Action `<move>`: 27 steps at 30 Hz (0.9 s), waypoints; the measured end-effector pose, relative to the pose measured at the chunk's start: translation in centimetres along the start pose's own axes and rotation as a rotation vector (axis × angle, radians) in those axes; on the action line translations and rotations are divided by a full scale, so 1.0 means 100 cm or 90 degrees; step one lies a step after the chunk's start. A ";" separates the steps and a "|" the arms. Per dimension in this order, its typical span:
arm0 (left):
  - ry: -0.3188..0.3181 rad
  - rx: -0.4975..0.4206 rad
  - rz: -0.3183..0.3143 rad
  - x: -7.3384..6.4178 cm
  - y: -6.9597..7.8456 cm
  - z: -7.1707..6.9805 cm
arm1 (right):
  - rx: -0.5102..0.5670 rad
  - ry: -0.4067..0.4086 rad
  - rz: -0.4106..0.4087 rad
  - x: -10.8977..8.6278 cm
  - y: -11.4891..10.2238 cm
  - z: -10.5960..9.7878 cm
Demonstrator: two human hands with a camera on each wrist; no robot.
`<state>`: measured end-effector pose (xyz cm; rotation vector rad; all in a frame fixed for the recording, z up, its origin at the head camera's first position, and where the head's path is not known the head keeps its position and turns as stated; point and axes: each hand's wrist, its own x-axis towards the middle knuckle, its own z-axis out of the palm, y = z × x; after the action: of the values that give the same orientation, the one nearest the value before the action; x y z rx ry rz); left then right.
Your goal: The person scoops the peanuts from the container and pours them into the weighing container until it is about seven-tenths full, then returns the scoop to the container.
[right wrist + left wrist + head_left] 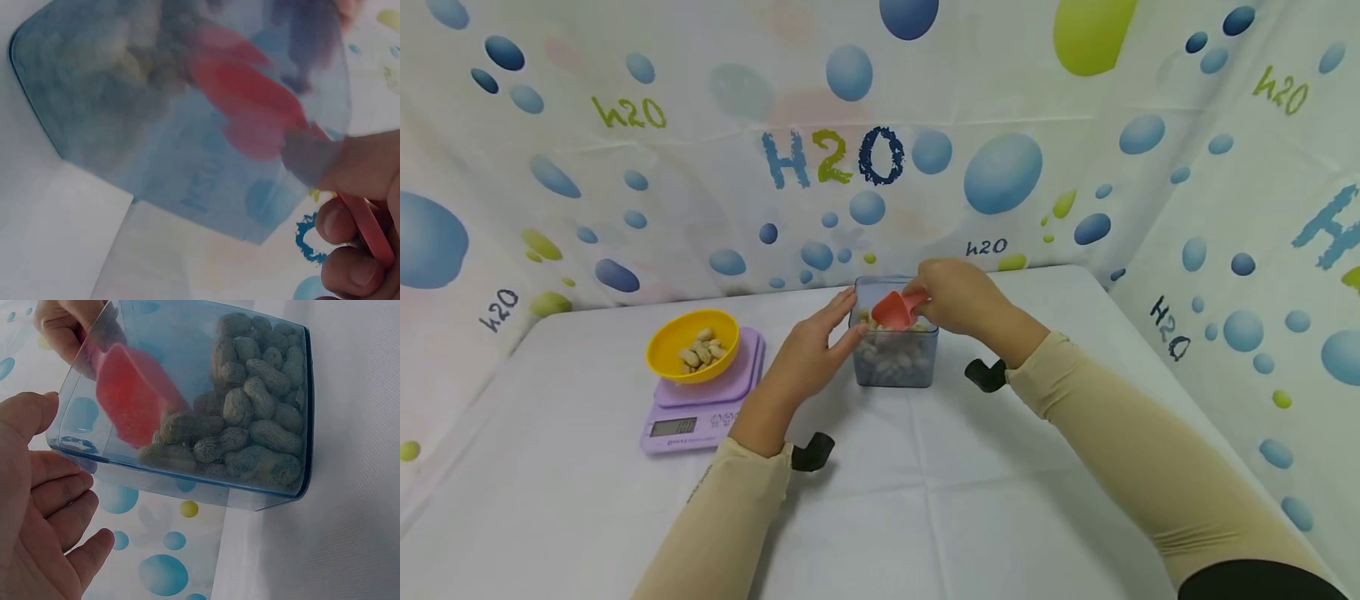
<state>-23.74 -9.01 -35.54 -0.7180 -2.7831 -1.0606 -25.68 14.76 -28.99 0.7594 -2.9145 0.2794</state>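
A clear bluish plastic container (895,367) holds unshelled peanuts (262,412) and stands on the white table. My right hand (958,300) grips the handle of a red scoop (893,310), and the scoop's bowl dips inside the container, touching the peanuts in the left wrist view. In the right wrist view the thumb and curled fingers hold the handle (369,231). At the container's left side is my left hand (808,354), its fingers extended beside the rim, the thumb toward the near corner. The left wrist view has its thumb and fingers (69,512) lightly at the rim.
Left of the container, a yellow bowl (662,354) with several peanuts sits on a purple kitchen scale (700,423) with a digital display. A printed curtain (700,192) hangs behind the white table (880,525).
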 end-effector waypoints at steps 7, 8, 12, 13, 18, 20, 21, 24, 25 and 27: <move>0.000 0.002 0.001 0.001 -0.001 0.002 | -0.020 0.097 0.052 -0.002 -0.007 0.012; 0.000 0.002 0.001 0.001 -0.001 0.002 | -0.012 0.101 0.061 -0.002 -0.007 0.014; -0.001 -0.001 -0.002 0.001 -0.001 0.001 | 0.054 0.085 0.096 0.001 -0.005 0.017; -0.001 0.000 -0.002 0.001 -0.001 0.001 | 0.071 0.078 0.102 0.002 -0.004 0.017; -0.010 0.002 -0.016 0.000 -0.001 0.001 | 0.133 0.032 0.128 0.004 0.002 0.019; -0.014 0.002 -0.021 0.000 -0.001 0.002 | 0.135 0.019 0.137 0.003 0.003 0.020; -0.015 0.002 -0.023 0.000 -0.002 0.002 | 0.129 0.015 0.142 0.002 0.002 0.020; -0.013 -0.003 -0.022 0.000 -0.001 0.002 | 0.086 0.009 0.157 0.000 -0.001 0.017; -0.012 -0.003 -0.021 0.000 0.000 0.002 | 0.069 0.008 0.159 -0.001 -0.003 0.014; -0.010 -0.005 -0.018 0.001 0.001 0.002 | 0.031 0.007 0.155 -0.001 -0.006 0.009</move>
<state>-23.79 -8.81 -35.61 -0.6915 -2.8119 -1.0753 -25.37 14.07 -29.77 0.4045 -2.9987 0.3774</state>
